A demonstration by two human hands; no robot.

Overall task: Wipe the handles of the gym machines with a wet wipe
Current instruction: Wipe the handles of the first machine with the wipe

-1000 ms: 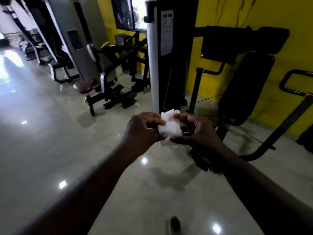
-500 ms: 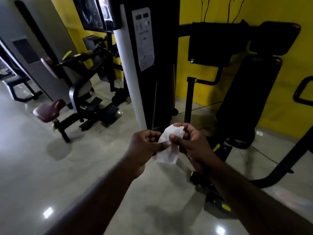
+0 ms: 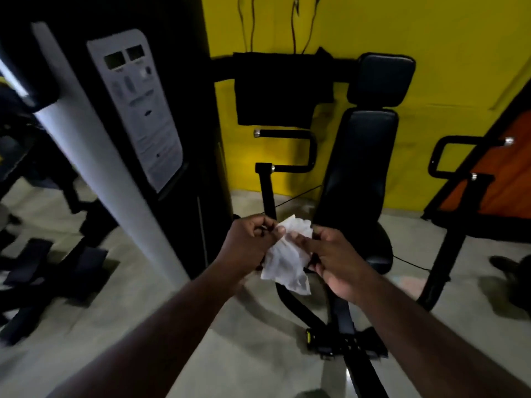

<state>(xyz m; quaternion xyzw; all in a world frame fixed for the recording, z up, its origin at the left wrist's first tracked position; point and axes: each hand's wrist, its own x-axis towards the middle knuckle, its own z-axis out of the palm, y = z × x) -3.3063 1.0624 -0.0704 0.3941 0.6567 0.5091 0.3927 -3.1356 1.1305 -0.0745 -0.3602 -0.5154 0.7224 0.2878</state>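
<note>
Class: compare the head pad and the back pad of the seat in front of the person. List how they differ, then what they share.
The head pad is short and nearly square; the back pad is long and narrow. The head pad sits higher; the back pad slopes down below it. Both are black, cushioned and round-cornered.

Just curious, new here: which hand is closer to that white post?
Left. The left hand sits just right of the white post; the right hand is farther right, beyond the wipe they both hold.

Wipe (image 3: 287, 258) between left hand (image 3: 249, 243), right hand (image 3: 336, 261)
</note>
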